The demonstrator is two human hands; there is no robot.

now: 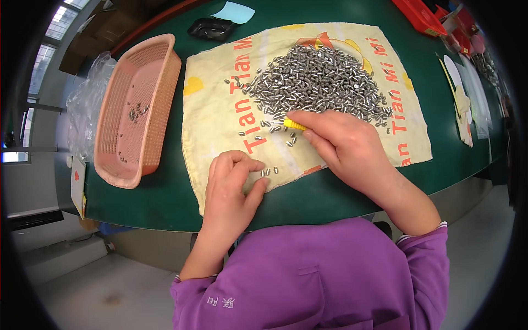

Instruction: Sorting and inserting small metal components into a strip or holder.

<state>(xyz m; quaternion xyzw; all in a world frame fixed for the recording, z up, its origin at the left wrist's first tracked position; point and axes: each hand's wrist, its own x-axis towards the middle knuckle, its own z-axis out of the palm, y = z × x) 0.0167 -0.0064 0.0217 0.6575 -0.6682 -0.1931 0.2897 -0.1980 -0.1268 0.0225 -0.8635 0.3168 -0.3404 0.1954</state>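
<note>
A large heap of small silvery oval metal pieces (319, 82) lies on a cream cloth (214, 121) with red lettering. At the heap's near edge my right hand (349, 140) is closed around a small yellow ribbed tool (294, 124); its working end is too small to make out. Several loose pieces lie beside it. Nearer to me, my left hand (231, 179) rests over the cloth with thumb and forefinger apart. Right by those fingertips are a few separate metal pieces (275, 170); whether a finger touches one, I cannot tell.
Left of the cloth, a pink plastic basket (171, 82) holds some scattered pieces. Clear plastic bags (88, 104) lie beyond it. A black dish (211, 29) and pale blue paper (235, 12) are at the back. Red trays (421, 16) stand far right on the green table (148, 206).
</note>
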